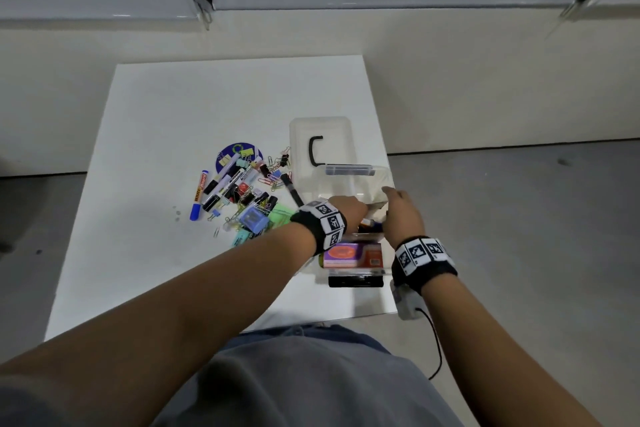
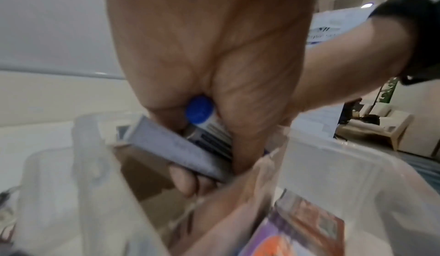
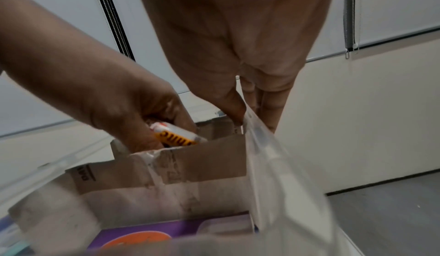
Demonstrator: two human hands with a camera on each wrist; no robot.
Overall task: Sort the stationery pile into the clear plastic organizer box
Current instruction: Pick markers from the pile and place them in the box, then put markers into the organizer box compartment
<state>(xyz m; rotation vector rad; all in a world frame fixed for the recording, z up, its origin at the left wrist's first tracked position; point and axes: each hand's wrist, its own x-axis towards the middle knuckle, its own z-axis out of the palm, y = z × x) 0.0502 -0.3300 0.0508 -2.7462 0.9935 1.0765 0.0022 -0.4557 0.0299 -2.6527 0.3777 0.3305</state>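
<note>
The clear plastic organizer box (image 1: 343,184) stands at the table's right side, with cardboard dividers (image 3: 202,164) inside. My left hand (image 1: 348,210) reaches down into a cardboard compartment. Its fingers curl round a marker (image 2: 199,109) with a blue cap and an orange label (image 3: 176,134), together with a flat grey item (image 2: 176,147). My right hand (image 1: 394,199) pinches the box's clear right wall (image 3: 269,166) between thumb and fingers (image 3: 238,113). The stationery pile (image 1: 242,191) of markers, binder clips and paper clips lies left of the box.
The box's lid (image 1: 322,142) with a black handle lies behind the box. A purple and orange packet (image 1: 349,253) fills the near compartment. A blue-capped whiteboard marker (image 1: 199,194) lies at the pile's left edge. The table's right edge runs close beside the box.
</note>
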